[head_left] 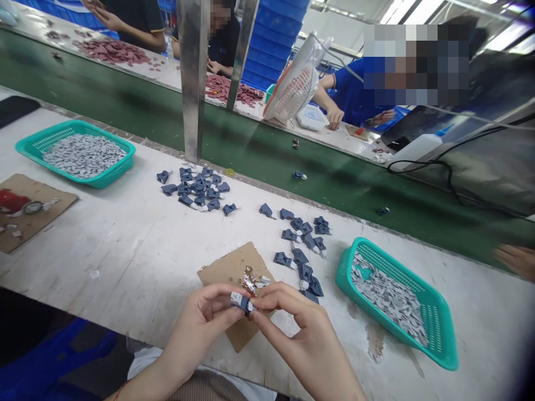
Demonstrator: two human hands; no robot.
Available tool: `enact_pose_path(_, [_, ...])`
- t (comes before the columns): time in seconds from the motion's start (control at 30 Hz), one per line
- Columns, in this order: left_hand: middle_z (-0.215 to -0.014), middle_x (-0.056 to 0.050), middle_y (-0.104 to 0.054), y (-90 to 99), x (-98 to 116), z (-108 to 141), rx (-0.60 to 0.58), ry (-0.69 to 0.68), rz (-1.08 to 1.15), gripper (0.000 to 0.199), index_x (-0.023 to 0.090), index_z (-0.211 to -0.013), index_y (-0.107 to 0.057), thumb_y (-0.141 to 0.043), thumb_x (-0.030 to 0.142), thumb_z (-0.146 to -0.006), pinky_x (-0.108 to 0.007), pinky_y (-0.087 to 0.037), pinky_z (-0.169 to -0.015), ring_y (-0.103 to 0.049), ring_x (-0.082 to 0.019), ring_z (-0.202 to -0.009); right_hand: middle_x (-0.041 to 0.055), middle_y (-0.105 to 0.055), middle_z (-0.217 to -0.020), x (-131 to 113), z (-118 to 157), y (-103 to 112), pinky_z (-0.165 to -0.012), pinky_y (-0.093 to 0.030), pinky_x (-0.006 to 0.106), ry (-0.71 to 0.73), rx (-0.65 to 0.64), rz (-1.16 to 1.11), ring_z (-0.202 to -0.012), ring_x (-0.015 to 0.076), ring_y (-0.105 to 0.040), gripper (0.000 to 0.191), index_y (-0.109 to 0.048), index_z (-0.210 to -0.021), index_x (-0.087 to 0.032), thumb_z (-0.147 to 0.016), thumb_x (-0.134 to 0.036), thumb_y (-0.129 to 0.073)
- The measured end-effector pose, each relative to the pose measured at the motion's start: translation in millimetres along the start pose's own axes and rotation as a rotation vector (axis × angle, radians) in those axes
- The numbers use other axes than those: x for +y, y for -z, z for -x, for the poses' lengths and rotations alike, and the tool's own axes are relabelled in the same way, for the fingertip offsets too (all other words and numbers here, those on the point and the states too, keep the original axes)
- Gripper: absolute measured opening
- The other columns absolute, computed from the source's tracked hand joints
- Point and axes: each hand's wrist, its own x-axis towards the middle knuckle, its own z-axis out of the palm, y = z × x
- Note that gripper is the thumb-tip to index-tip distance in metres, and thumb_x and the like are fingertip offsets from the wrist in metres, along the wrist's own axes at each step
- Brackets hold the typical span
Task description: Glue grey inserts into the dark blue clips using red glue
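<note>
Between my two hands is a small dark blue and light grey plastic part (pixel 241 302), above a square of cardboard (pixel 234 264). My left hand (pixel 209 314) pinches its left end with thumb and fingers. At its right side, the thumb and fingertips of my right hand (pixel 292 317) close on a small pale piece (pixel 251 306) against the blue body. A shiny wet brown patch (pixel 249 277) and a few pale bits lie on the cardboard. Loose dark blue parts (pixel 307 240) are scattered just beyond and to the right.
Green baskets of small grey pieces stand at right (pixel 449 345) and left (pixel 29 146). Another pile of blue parts (pixel 200 186) sits near a metal post (pixel 192 83). Beyond runs a green conveyor belt (pixel 259 150), with people working across it. A hand (pixel 516 260) shows at the right edge.
</note>
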Motion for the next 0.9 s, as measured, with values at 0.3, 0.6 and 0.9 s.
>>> enact_pose_path(0.3, [-0.101,-0.004,-0.077,-4.3,3.6,1.4,-0.011,-0.034,0.027,0.017,0.023,-0.092,-0.077,-0.078,0.026,-0.076,-0.025,-0.055,-0.087,-0.071,-0.018,-0.095,0.0022,-0.069,-0.090,-1.9,1.6,0.0,-0.079,-0.051,0.024,-0.099,0.021,-0.114,-0.091,0.0164,-0.065,0.008,-0.071,-0.076,-0.025,-0.084,-0.025,-0.067])
enact_pose_path(0.6, [-0.095,-0.003,-0.078,-14.1,11.5,0.5,-0.009,0.029,0.137,0.019,0.023,-0.088,-0.078,-0.083,0.030,-0.070,-0.025,-0.053,-0.085,-0.069,-0.018,-0.093,0.0004,-0.068,-0.094,16.2,7.1,-13.8,-0.075,-0.050,0.021,-0.343,0.037,-0.719,-0.086,0.0124,-0.062,0.025,-0.066,-0.101,-0.029,-0.088,-0.049,-0.061])
enact_pose_path(0.9, [-0.058,0.002,-0.064,-23.8,12.4,-11.3,-0.092,0.008,0.087,0.022,0.020,-0.094,-0.076,-0.078,0.030,-0.075,-0.024,-0.052,-0.061,-0.060,-0.012,-0.056,-0.0043,-0.059,-0.074,12.9,-2.8,-34.7,-0.056,-0.041,0.019,-0.389,0.072,-0.927,-0.058,0.0069,-0.049,0.038,-0.054,-0.109,-0.026,-0.084,-0.054,-0.064])
